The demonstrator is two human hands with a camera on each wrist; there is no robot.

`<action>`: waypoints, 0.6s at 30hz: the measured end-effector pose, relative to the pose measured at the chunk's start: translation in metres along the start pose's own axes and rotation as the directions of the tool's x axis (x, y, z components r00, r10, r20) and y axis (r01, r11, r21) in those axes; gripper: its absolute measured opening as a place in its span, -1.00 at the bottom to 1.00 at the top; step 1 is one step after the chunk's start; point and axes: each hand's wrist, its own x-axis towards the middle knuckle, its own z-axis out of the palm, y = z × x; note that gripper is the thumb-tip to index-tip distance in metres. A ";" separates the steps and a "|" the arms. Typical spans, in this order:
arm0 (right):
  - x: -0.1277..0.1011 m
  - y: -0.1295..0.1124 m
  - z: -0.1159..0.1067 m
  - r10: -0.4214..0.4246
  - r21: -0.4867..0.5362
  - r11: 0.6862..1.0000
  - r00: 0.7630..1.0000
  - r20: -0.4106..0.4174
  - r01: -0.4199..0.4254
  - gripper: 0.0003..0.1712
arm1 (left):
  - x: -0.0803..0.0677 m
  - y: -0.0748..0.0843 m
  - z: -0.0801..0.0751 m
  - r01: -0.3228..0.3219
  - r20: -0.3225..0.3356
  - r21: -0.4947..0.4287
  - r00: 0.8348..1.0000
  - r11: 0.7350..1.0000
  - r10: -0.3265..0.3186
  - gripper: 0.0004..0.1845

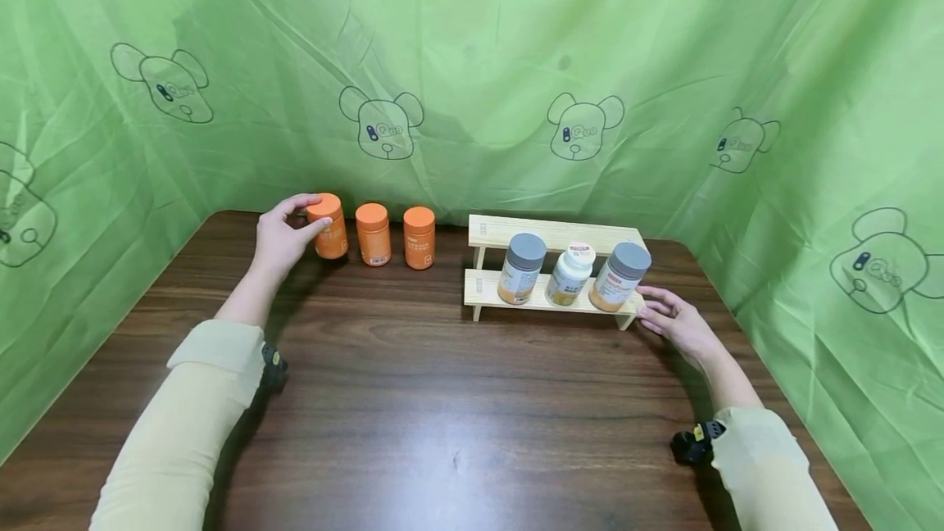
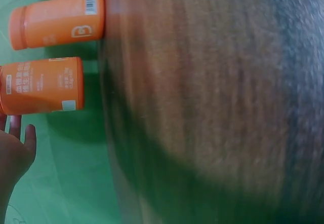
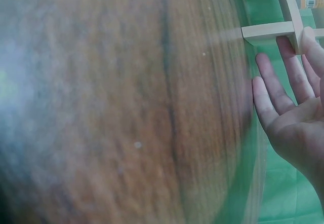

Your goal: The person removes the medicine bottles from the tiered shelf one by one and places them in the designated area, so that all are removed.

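Note:
Three orange bottles stand in a row at the back left of the table. My left hand holds the leftmost orange bottle, with fingers curled over its cap and the thumb on its side. In the left wrist view that bottle lies just above my left hand. The middle orange bottle and the right one stand free. My right hand lies flat with straight fingers against the right foot of a two-tier wooden rack. The right wrist view shows its fingers at the rack's leg.
The rack's lower tier holds a grey-capped bottle, a white-capped bottle and a tilted grey-capped bottle. The dark wooden table is walled on three sides by green cloth.

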 end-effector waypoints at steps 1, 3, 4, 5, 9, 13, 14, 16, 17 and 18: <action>0.000 0.000 0.000 0.000 -0.002 1.000 1.000 0.002 0.000 -0.41 | 0.001 -0.006 0.001 0.006 0.004 -0.001 1.000 1.000 -0.006 -0.56; 0.000 -0.001 0.001 0.003 -0.004 1.000 1.000 0.002 -0.003 -0.44 | 0.004 -0.020 0.002 0.018 0.014 0.000 1.000 1.000 -0.018 -0.56; 0.000 -0.001 0.001 0.004 -0.006 1.000 1.000 0.002 -0.004 -0.45 | 0.005 -0.026 0.002 0.027 0.019 0.011 0.999 1.000 -0.027 -0.56; 0.000 -0.001 0.002 0.004 -0.004 1.000 1.000 0.002 -0.004 -0.46 | 0.006 -0.032 0.003 0.035 0.022 0.028 0.999 0.999 -0.036 -0.56; 0.000 0.000 0.003 0.007 -0.004 1.000 1.000 -0.001 -0.007 -0.44 | 0.009 -0.048 0.003 0.051 0.027 0.101 0.998 0.994 -0.054 -0.54; 0.000 -0.001 0.002 0.014 -0.013 1.000 1.000 -0.012 -0.015 -0.40 | 0.010 -0.052 0.002 0.063 0.038 0.125 0.997 0.990 -0.069 -0.53; 0.001 -0.001 0.002 0.016 -0.016 1.000 1.000 -0.014 -0.016 -0.40 | 0.010 -0.051 0.002 0.066 0.043 0.128 0.996 0.990 -0.072 -0.53; 0.001 -0.001 0.002 0.019 -0.018 1.000 1.000 -0.018 -0.020 -0.41 | 0.011 -0.051 0.002 0.068 0.051 0.135 0.996 0.988 -0.076 -0.53; 0.001 -0.001 0.001 0.021 -0.018 1.000 1.000 -0.019 -0.021 -0.42 | 0.011 -0.050 0.001 0.069 0.054 0.139 0.996 0.988 -0.077 -0.53; 0.001 -0.001 0.001 0.021 -0.019 1.000 1.000 -0.019 -0.022 -0.43 | 0.011 -0.050 0.001 0.069 0.056 0.143 0.995 0.987 -0.078 -0.53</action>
